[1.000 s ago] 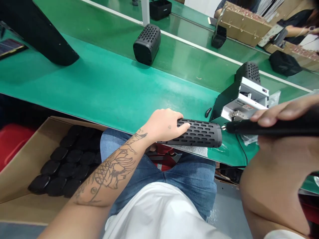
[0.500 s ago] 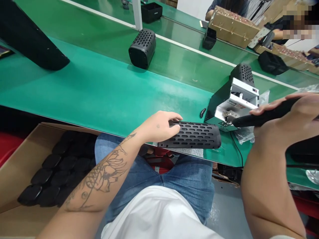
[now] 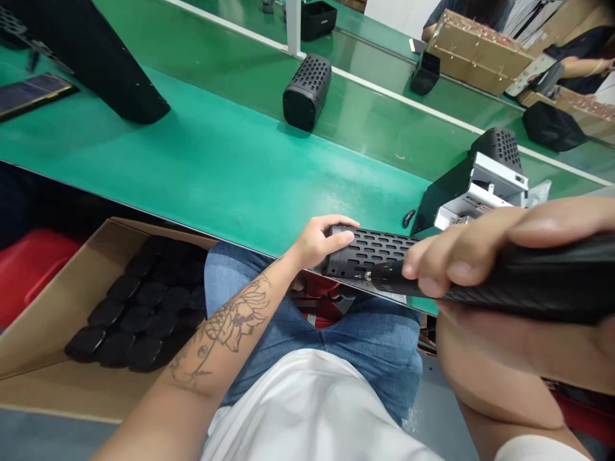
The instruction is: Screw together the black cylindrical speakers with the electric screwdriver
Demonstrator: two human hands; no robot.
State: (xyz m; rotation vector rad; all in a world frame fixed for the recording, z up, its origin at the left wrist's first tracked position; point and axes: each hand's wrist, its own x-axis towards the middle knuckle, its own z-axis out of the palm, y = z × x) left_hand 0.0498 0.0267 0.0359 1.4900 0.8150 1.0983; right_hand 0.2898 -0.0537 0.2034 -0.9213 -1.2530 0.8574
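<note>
At the bench's near edge lies a black slotted cylindrical housing [image 3: 372, 246]. My left hand [image 3: 321, 242] is curled over its left end, thumb on the near side and fingers across the top. In my right hand [image 3: 473, 256] is a black electric screwdriver [image 3: 542, 278], held almost level with its tip pointing left. That tip sits over the housing's lower front edge, where a tiny pale spot shows, too small to name. My right hand and the screwdriver cover the housing's right end. Just behind them stands a silver-and-black screw feeder [image 3: 485, 189], partly hidden.
A small black item [image 3: 409, 218] lies by the feeder. Another perforated housing [image 3: 307, 93] stands further back on the green bench [image 3: 216, 173]. A dark slanted post [image 3: 110, 64] rises at left. Below, a cardboard box [image 3: 52, 320] holds several black caps. People work across the bench.
My right hand has brought the screwdriver from the feeder leftward and down to the housing. My left hand keeps its hold. The view has shifted slightly left.
</note>
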